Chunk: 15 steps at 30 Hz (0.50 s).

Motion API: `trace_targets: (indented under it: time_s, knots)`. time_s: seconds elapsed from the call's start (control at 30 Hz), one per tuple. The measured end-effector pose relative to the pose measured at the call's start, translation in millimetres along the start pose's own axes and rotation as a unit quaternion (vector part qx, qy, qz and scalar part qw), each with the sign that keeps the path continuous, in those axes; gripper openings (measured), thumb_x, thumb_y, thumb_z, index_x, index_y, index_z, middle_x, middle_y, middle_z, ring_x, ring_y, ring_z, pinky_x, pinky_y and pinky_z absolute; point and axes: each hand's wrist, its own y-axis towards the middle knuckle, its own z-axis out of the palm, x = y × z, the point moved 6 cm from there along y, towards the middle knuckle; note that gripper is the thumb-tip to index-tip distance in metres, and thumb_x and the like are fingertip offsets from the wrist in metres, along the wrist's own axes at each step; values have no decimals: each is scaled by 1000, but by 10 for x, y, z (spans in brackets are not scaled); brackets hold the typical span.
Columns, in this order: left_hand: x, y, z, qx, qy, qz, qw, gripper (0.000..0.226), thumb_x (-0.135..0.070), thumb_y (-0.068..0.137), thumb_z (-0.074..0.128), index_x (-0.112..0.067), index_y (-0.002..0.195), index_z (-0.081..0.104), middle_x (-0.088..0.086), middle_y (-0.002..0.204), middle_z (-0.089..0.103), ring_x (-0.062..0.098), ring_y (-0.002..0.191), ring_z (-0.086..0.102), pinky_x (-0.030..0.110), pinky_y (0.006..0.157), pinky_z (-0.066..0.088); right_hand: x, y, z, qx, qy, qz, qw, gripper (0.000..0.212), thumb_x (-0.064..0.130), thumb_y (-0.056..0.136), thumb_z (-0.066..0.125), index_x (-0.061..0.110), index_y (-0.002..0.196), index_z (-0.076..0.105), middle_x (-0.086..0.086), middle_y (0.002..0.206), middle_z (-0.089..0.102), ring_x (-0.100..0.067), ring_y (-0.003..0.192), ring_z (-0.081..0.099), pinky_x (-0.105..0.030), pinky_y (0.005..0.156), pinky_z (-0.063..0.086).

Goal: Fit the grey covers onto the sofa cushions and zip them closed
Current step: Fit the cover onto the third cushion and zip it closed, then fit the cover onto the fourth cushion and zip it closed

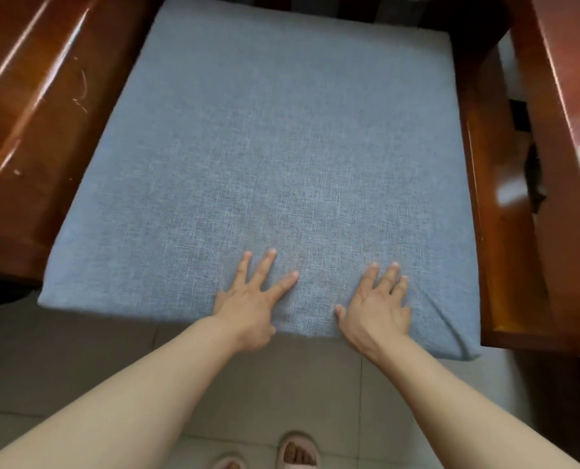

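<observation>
Slippers (pixel 283 453) cut off below

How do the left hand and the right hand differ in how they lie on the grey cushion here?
The left hand has its fingers spread wide apart; the right hand keeps its fingers closer together. The left hand lies nearer the middle of the cushion's front edge; the right hand lies nearer the front right corner, beside a crease in the cover. Both lie palm down with straight fingers on the grey fabric, gripping nothing.
</observation>
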Motion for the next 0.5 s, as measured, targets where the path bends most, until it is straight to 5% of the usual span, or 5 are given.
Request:
trace_targets:
  time_s: [0.13,0.3,0.5]
  knots:
    - [153,-356,-292,55,-29,-66,996,83,-37,92,55,-37,149,-5,1,157,-19,28,146,4,53,111,25,272,-304,-310,-27,11,-123,992,72,26,94,47,14,151,5,-14,157,-17,-29,145,-14,-38,117,1]
    - [342,-861,-915,-33,-9,-80,996,80,-41,93,50,-31,150,-6,0,158,-14,23,146,-7,57,114,4,698,-700,-747,-58,-31,-186,980,74,28,93,49,17,151,4,-14,157,-15,-30,144,-17,-45,114,-11]
    - [749,-1594,-1430,-95,-22,-152,984,80,-39,94,51,-26,151,-3,4,158,-14,23,146,-10,55,113,-2,1158,-1088,-1362,-85,-76,-234,965,74,38,95,45,16,151,3,-14,157,-12,-33,144,-16,-49,114,-11]
